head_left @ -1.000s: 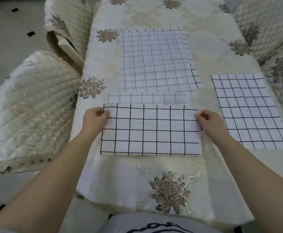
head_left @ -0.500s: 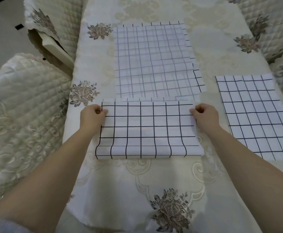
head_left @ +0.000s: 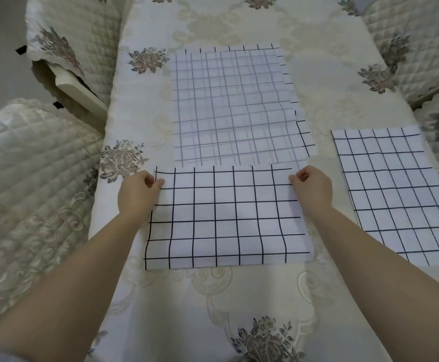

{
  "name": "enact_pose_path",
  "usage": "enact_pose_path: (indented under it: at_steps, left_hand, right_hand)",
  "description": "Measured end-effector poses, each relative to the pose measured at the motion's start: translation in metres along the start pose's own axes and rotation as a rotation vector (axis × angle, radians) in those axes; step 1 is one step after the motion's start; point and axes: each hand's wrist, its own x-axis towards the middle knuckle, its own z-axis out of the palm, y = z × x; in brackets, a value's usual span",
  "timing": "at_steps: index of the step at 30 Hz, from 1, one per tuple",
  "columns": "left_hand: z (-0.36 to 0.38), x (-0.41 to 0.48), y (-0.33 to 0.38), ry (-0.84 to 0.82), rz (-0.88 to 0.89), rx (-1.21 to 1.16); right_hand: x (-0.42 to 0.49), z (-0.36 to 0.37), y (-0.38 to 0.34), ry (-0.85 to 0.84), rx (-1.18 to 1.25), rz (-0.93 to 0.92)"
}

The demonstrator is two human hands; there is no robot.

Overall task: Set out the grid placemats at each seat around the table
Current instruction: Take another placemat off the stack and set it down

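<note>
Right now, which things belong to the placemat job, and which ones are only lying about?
Job: near placemat, pinched by left hand and right hand; middle placemat stack; right placemat.
Not job: floral tablecloth; quilted chair covers.

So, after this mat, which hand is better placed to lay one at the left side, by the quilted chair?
Left, probably. The left hand pinches the far-left corner of the near mat, nearest the quilted chair; the right hand holds the opposite corner, beside the already laid mat.

No legible text, label, brand, number or sign on any visible surface.
</note>
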Motion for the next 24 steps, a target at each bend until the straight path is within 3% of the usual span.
enact_pose_path:
  at_steps: [4, 7, 11, 16, 24]
  left_hand:
    - [0.003, -0.003, 0.001, 0.031, 0.012, 0.054]
    - [0.003, -0.009, 0.005, 0.157, 0.020, 0.103]
    - [0.014, -0.043, 0.030, 0.278, 0.355, 0.123]
    - [0.054, -0.119, 0.054, -0.003, 0.604, 0.228]
    - [0.080, -0.145, 0.021, -0.160, 0.603, 0.445]
  right_hand:
    - [0.000, 0.001, 0.000, 0.005, -0.035, -0.006]
    - [-0.009, 0.003, -0.005, 0.100, -0.157, -0.093]
    - [-0.052, 0.023, -0.029, 0.196, -0.305, -0.425]
    - [-0.136, 0.069, -0.035, -0.006, -0.256, -0.733]
    - [-0.161, 0.085, -0.012, -0.182, -0.453, -0.676]
